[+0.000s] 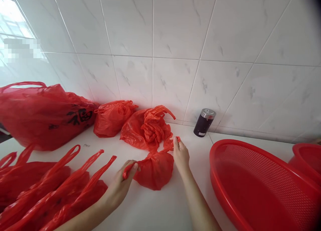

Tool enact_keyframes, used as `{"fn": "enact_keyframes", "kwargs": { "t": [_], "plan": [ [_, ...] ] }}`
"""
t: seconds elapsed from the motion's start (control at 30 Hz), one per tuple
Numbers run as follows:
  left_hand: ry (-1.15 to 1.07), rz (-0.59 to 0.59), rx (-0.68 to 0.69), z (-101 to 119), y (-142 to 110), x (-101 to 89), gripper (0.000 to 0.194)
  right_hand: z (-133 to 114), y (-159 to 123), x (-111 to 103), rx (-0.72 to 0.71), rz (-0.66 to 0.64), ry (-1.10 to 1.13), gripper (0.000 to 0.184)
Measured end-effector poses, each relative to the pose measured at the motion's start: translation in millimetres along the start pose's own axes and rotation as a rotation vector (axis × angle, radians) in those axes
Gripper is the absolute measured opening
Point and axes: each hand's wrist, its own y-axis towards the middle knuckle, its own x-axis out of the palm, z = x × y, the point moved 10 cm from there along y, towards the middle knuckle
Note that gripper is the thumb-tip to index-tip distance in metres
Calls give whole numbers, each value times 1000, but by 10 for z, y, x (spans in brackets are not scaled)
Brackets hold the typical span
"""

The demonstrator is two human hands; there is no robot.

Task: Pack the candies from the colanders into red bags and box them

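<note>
A filled red plastic bag (155, 172) rests on the white counter in front of me, its top gathered and twisted. My left hand (122, 177) is closed round one handle of the bag on its left side. On the other side, my right hand (180, 154) pinches the second handle, drawn out to the right. Just behind, touching or nearly touching it, lies a crumpled red plastic bag (150, 129). What the bag in my hands contains is hidden by the red plastic.
Several red bags (50, 187) with upright handles stand at the lower left. Behind them sit a large red bag (45, 117) with black lettering and a smaller red bag (110, 119). A dark tumbler (202, 124) stands by the tiled wall. Red plastic baskets (218, 177) occupy the right.
</note>
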Motion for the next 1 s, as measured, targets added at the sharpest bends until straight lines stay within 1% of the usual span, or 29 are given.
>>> {"fn": "enact_keyframes", "kwargs": {
  "t": [0.07,0.1,0.13,0.17,0.23,0.3,0.4,0.53,0.63,0.7,0.8,0.87,0.93,1.0],
  "plan": [
    [-65,2,0,-19,93,169,36,-97,-207,32,-59,-40,-182,53],
    [-79,24,-2,-38,139,251,35,-135,-310,62,-103,-50,-268,52],
    [-75,72,4,-51,180,310,35,-155,-402,101,-148,-56,-334,51],
    [-62,105,13,-59,218,380,36,-151,-475,138,-184,-57,-374,50],
    [-30,128,20,-72,285,525,37,-66,-542,198,-215,-59,-430,49],
    [-4,119,30,-73,337,619,36,82,-514,226,-208,-79,-484,47],
    [35,73,42,-117,374,640,31,312,-383,180,-166,-118,-540,43],
    [95,6,0,-367,340,521,22,559,-225,8,-57,-113,-601,39],
    [115,-51,-23,-510,267,450,20,647,-185,-52,-17,-101,-626,40],
    [105,-34,-24,-503,222,403,27,653,-197,-18,-33,-119,-613,40],
    [71,47,3,-368,188,382,32,633,-249,45,-56,-142,-573,45],
    [49,52,20,-273,189,467,32,608,-287,56,-60,-144,-546,50],
    [37,4,18,-228,205,606,31,573,-314,53,-65,-151,-518,51],
    [41,-47,9,-229,227,712,30,548,-318,31,-62,-154,-502,50]
  ]
}}
